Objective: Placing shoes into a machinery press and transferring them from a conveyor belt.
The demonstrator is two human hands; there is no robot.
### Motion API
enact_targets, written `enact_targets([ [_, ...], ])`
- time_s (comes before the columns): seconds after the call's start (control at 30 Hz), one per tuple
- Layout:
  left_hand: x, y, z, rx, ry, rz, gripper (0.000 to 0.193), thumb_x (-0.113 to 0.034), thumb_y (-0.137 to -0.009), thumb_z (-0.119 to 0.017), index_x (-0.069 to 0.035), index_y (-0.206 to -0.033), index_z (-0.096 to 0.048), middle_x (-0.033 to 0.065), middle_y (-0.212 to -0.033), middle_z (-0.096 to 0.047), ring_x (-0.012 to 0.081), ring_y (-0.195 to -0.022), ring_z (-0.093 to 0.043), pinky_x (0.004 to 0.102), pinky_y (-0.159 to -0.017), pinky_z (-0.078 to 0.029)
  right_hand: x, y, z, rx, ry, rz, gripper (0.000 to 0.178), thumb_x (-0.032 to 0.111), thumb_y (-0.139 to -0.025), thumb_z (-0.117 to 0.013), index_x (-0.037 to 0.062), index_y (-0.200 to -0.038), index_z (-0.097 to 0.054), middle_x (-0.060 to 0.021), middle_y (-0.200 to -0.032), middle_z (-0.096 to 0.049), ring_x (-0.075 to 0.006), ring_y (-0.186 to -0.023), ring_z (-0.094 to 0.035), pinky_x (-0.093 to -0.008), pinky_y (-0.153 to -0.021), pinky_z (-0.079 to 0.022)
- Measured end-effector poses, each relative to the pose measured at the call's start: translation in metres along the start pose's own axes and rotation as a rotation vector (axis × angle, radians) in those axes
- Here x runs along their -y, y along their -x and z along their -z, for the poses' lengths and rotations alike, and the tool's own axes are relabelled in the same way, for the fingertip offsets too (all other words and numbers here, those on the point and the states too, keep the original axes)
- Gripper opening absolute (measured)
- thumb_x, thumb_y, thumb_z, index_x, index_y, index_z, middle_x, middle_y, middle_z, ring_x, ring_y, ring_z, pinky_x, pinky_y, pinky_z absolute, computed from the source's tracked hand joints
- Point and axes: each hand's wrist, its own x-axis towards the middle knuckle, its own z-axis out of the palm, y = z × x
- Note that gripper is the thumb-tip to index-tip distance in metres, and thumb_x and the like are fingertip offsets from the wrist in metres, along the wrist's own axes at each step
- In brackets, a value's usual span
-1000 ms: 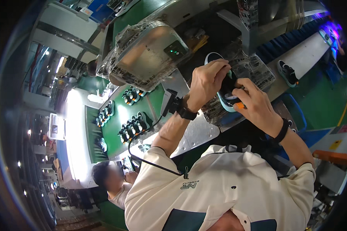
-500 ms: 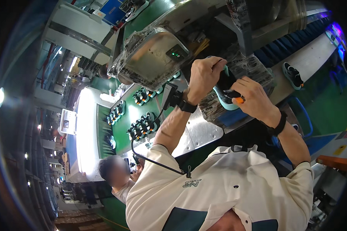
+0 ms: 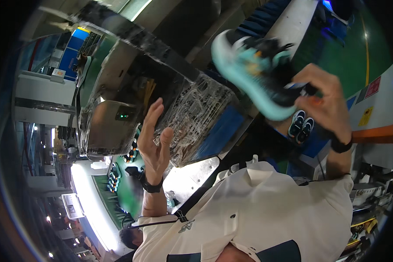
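Observation:
My right hand (image 3: 325, 100) is closed on the heel end of a black sneaker (image 3: 260, 74) with a pale teal sole. The shoe hangs in the air, tilted, its toe pointing up and left; motion blurs it somewhat. Nothing is in my left hand (image 3: 153, 142), which is raised with the fingers stretched out and the thumb apart. Beside that hand stands a plastic-wrapped block (image 3: 201, 109) of the machine, and a metal machine housing (image 3: 109, 126) with small green lights lies to its left.
A pair of dark sneakers (image 3: 301, 126) sits below the held shoe. Farther off to the left, several shoes (image 3: 113, 177) stand on a green conveyor near a bright light. At lower left a person (image 3: 131, 238) is partly visible. An orange bar (image 3: 373, 134) juts in at the right.
The sneaker has been lifted off the wrapped block and swung right in my right hand. My left hand has let go of it and opened. The whole view has turned rightward.

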Motion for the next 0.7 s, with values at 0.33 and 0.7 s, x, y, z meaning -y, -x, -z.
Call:
enact_targets([
  [0.33, 0.042, 0.057, -0.079, 0.202, -0.474, 0.311, 0.053, -0.023, -0.087, -0.064, 0.004, -0.131, -0.050, 0.0243, -0.145, -0.040, 0.0436, -0.136, -0.034, 0.0523, -0.111, -0.028, -0.269, 0.042, -0.109, 0.085, 0.337, -0.108, 0.025, -0.002, -0.068, -0.064, 0.0032, -0.090, -0.053, -0.0125, -0.089, -0.057, -0.0350, -0.090, -0.055, -0.0431, -0.075, -0.048],
  [0.7, 0.041, 0.044, -0.089, 0.188, -0.506, 0.326, 0.056, -0.040, -0.095, -0.051, 0.005, -0.127, -0.053, 0.0257, -0.141, -0.045, 0.0456, -0.133, -0.038, 0.0541, -0.110, -0.029, -0.398, 0.034, -0.179, 0.115, 0.420, -0.085, 0.020, -0.002, -0.076, -0.059, 0.0051, -0.094, -0.054, -0.0094, -0.105, -0.054, -0.0306, -0.098, -0.056, -0.0388, -0.074, -0.054],
])
